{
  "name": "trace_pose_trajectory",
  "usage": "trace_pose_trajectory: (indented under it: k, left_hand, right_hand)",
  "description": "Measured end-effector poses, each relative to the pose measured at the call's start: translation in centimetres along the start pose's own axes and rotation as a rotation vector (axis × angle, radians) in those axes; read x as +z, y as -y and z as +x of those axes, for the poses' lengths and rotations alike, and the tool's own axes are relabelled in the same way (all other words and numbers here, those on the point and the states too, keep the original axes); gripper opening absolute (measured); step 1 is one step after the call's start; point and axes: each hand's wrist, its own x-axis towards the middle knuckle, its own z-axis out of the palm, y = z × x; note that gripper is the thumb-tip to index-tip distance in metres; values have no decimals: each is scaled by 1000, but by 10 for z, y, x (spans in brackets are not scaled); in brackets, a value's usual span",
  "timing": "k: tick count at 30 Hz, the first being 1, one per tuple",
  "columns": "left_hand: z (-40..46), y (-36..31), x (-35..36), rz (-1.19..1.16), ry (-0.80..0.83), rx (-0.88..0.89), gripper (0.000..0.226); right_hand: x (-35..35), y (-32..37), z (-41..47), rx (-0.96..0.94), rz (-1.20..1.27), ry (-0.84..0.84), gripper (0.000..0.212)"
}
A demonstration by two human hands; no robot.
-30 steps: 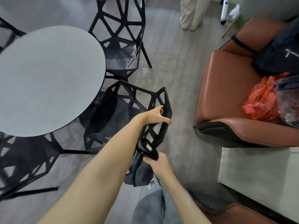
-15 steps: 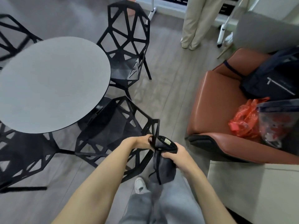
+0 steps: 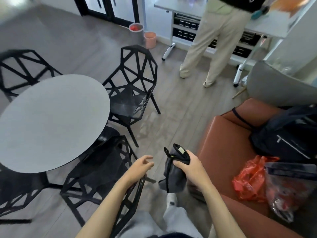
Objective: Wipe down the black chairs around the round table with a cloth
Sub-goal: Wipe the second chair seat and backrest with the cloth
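My right hand (image 3: 190, 170) grips a bunched dark grey cloth (image 3: 174, 172) with a small label, held in the air above the floor. My left hand (image 3: 139, 167) hovers just left of it, fingers loosely spread and holding nothing, over the backrest of the nearest black lattice chair (image 3: 103, 176). That chair is tucked under the round grey table (image 3: 49, 121). A second black chair (image 3: 133, 90) stands beyond the table's right edge. A third (image 3: 22, 69) is at the far left, and part of another chair (image 3: 15, 198) shows at the lower left.
A brown leather armchair (image 3: 223, 152) on the right carries a dark backpack (image 3: 288, 140) and red plastic bags (image 3: 252, 179). A person in beige trousers (image 3: 212, 48) stands at a white desk at the back. Two small bins (image 3: 144, 35) stand by the wall.
My left hand has let go of the near chair's backrest and opened beside the cloth. The view has tilted up, showing more of the room and the standing person.
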Motion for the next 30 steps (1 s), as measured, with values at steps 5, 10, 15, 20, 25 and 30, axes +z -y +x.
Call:
trace_pose_trajectory:
  k: [5, 10, 15, 20, 25, 30]
  left_hand:
    - [-1, -86, 2, -216, 9, 228, 37]
    - [46, -112, -15, -279, -193, 294, 52]
    - [103, -115, -63, -514, -255, 157, 32]
    - [126, -122, -112, -540, -334, 190, 20]
    - [124, -138, -161, -454, -415, 263, 22]
    - [128, -164, -198, -690, -419, 275, 28]
  right_hand:
    - [-22, 42, 44, -87, 21, -61, 19]
    - [-15, 80, 109, -73, 72, -103, 18]
    - [8, 107, 175, -44, 63, -22, 17]
    - [27, 147, 222, 72, 224, 155, 13]
    - [33, 159, 269, 214, 191, 149, 30]
    - [35, 156, 320, 274, 69, 437, 51]
